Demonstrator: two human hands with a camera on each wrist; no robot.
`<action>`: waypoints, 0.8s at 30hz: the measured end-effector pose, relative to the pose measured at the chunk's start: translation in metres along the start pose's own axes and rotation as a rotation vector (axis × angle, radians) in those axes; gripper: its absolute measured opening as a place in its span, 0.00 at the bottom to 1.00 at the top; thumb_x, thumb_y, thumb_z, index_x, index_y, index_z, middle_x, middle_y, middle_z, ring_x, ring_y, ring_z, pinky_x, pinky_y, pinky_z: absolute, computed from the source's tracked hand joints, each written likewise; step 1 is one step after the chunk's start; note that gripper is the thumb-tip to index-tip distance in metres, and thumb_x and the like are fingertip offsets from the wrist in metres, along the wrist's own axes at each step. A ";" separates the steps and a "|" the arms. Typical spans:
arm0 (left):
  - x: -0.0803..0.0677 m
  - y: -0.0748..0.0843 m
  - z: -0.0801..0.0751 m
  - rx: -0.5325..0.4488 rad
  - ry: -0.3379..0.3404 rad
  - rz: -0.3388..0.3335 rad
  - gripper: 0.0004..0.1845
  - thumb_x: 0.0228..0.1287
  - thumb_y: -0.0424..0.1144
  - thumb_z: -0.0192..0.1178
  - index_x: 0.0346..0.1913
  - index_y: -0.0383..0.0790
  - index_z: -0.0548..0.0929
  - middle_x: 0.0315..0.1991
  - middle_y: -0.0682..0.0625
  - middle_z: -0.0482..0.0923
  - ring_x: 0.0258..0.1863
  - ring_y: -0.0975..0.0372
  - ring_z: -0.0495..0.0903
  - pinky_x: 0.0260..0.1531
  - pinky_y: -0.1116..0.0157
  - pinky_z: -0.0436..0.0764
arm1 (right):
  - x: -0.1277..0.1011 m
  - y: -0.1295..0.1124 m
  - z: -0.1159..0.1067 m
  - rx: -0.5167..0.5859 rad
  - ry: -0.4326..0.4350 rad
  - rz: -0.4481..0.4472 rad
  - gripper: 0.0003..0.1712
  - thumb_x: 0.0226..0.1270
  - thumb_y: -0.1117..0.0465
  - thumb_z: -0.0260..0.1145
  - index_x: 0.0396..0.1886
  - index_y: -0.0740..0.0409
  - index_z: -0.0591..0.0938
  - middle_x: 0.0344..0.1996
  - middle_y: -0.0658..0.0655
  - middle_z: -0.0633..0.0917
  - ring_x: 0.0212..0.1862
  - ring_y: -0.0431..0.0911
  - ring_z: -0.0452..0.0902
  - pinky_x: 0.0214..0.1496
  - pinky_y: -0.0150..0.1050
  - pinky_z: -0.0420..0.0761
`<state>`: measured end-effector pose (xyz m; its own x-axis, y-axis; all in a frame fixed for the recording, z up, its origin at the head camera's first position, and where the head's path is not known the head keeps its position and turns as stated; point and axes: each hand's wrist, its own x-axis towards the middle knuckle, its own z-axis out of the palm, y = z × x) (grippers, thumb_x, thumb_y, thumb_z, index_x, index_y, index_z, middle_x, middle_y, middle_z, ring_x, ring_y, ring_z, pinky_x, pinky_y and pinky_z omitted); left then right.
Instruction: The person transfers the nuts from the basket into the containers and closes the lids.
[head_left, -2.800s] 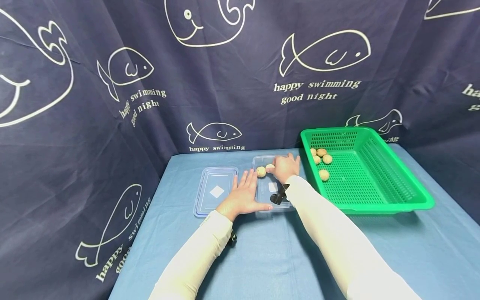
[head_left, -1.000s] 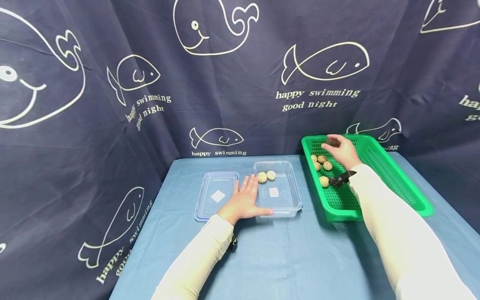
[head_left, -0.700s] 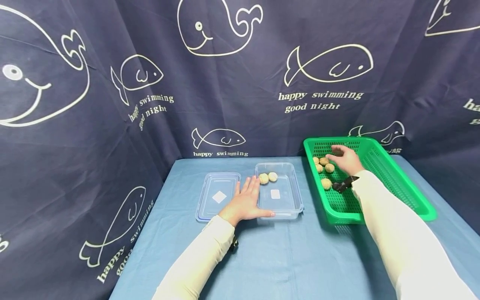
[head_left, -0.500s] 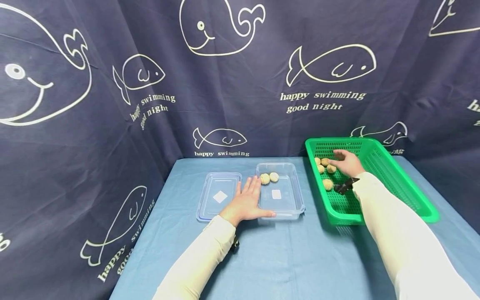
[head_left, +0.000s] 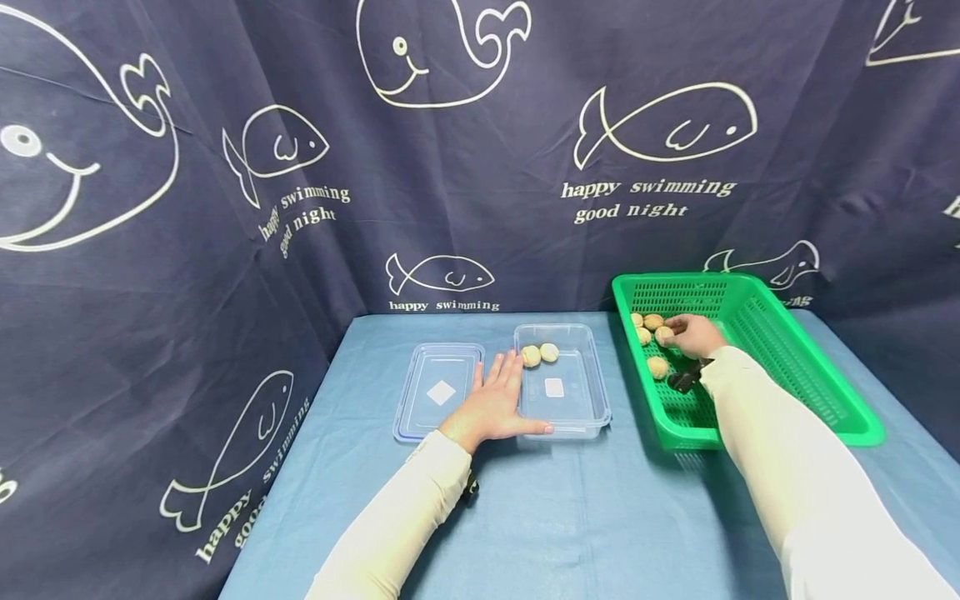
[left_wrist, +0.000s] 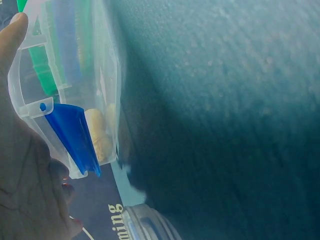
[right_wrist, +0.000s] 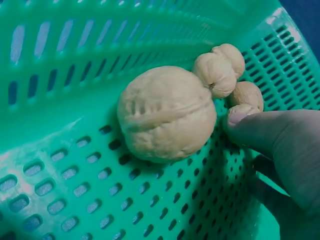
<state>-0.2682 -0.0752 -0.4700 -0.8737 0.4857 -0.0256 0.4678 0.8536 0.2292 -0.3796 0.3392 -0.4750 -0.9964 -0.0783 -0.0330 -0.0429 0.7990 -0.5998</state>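
On the blue tablecloth (head_left: 570, 517), your flat left hand (head_left: 491, 406) steadies the box (head_left: 561, 383) while your right hand (head_left: 693, 333), fingertips just closing on a walnut (head_left: 663, 333) at two o'clock, could nudge it away.

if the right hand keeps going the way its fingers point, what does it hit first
Probably the walnut right at the fingertips of the right hand, one of the cluster at the far left corner of the green basket. It may already be touching it; depth is unclear.

Bright green perforated basket (head_left: 780, 367), tan walnuts (head_left: 657, 367), clear box (head_left: 570, 400) with blue clips, blue tabletop (head_left: 600, 517), navy curtain (head_left: 225, 208) with white whale outlines, cream sleeves (head_left: 772, 467).
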 end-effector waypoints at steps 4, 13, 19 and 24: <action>0.000 0.000 0.000 0.005 0.007 0.001 0.70 0.50 0.81 0.56 0.81 0.35 0.42 0.82 0.41 0.38 0.81 0.48 0.41 0.75 0.41 0.39 | 0.000 -0.003 0.001 -0.023 0.023 -0.007 0.30 0.69 0.57 0.67 0.60 0.76 0.75 0.52 0.77 0.80 0.50 0.69 0.78 0.48 0.58 0.78; -0.001 0.001 -0.002 -0.009 0.007 0.002 0.70 0.50 0.81 0.57 0.81 0.34 0.42 0.82 0.41 0.38 0.81 0.49 0.39 0.75 0.41 0.38 | 0.000 -0.007 -0.010 -0.022 0.054 -0.014 0.32 0.70 0.52 0.66 0.61 0.74 0.76 0.53 0.77 0.80 0.53 0.69 0.77 0.52 0.60 0.77; -0.003 0.001 -0.004 -0.018 0.002 0.004 0.70 0.50 0.81 0.56 0.81 0.35 0.42 0.82 0.42 0.37 0.81 0.50 0.39 0.75 0.42 0.38 | -0.004 -0.031 -0.022 0.050 0.138 -0.062 0.30 0.71 0.54 0.67 0.60 0.75 0.77 0.53 0.77 0.81 0.53 0.69 0.78 0.54 0.59 0.76; -0.002 0.001 -0.002 -0.029 0.001 0.004 0.70 0.50 0.81 0.56 0.81 0.35 0.42 0.82 0.42 0.37 0.81 0.51 0.40 0.75 0.42 0.38 | -0.013 -0.056 -0.028 0.131 0.164 -0.074 0.28 0.72 0.56 0.67 0.61 0.75 0.77 0.53 0.77 0.81 0.54 0.67 0.78 0.52 0.50 0.77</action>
<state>-0.2660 -0.0758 -0.4681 -0.8722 0.4886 -0.0242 0.4668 0.8460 0.2575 -0.3667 0.3119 -0.4190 -0.9899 -0.0270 0.1389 -0.1169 0.7096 -0.6948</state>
